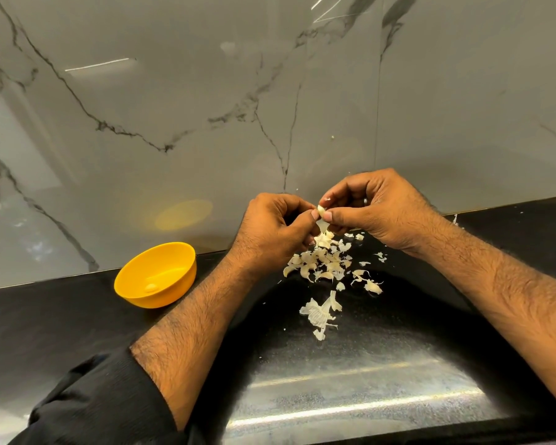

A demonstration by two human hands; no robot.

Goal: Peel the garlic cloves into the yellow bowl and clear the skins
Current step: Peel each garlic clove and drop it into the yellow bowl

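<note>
The yellow bowl sits at the left of the black counter, close to the marble wall, and serves as the landmark here; one peeled clove lies on its floor. Just right of the bowl, the left forearm rises from a dark sleeve toward the left hand, whose fingers are curled and whose thumb and forefinger pinch a garlic clove held above the counter. Further right of the bowl, the right hand meets it, its thumb and fingertips pinching the same clove from the other side, with a strip of skin hanging down between the two hands. Below them, well right of the bowl, a heap of skins and cloves lies on the counter, and a larger papery piece lies nearer the person. The step in hand looks like stripping the skin from this clove; only one clove is in the bowl, so the task seems early. The next move probably calls for pulling the loose strip free, letting it drop onto the heap, then carrying the bare clove left to the bowl with a light pinch, since the clove is small and likely slippery.
</note>
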